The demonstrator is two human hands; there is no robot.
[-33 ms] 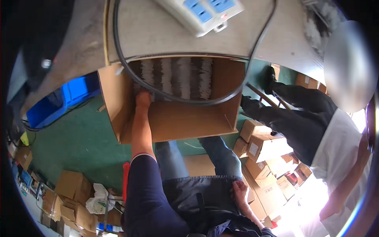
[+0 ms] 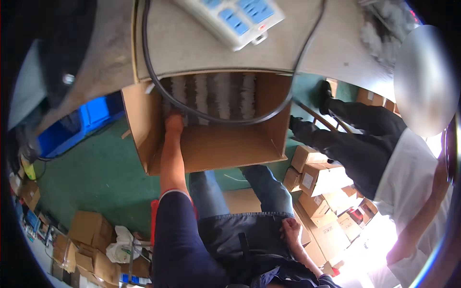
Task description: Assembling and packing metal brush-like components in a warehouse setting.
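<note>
My left hand [image 2: 175, 123] reaches into an open cardboard carton [image 2: 225, 144], at its left side. Its fingers are lost in shadow against the contents, so their grip does not show. Inside lie several dark and whitish frilly rows [image 2: 222, 96], too blurred to name. A black cable [image 2: 225, 120] loops down across the carton's opening. My right hand [image 2: 291, 231] rests at the edge of the dark apron [image 2: 235, 235] on my lap, fingers curled in, with nothing visible in them.
A white power strip [image 2: 240, 21] with blue sockets lies on the table [image 2: 192, 48] beyond the carton. Blue bins [image 2: 81, 125] stand at left. A person in dark trousers [image 2: 355, 149] sits at right, near stacked boxes [image 2: 319, 180]. More boxes [image 2: 89, 228] lie at lower left.
The view has shifted slightly, so the power strip and cable appear a little further left. Both my hands keep the same place and pose.
</note>
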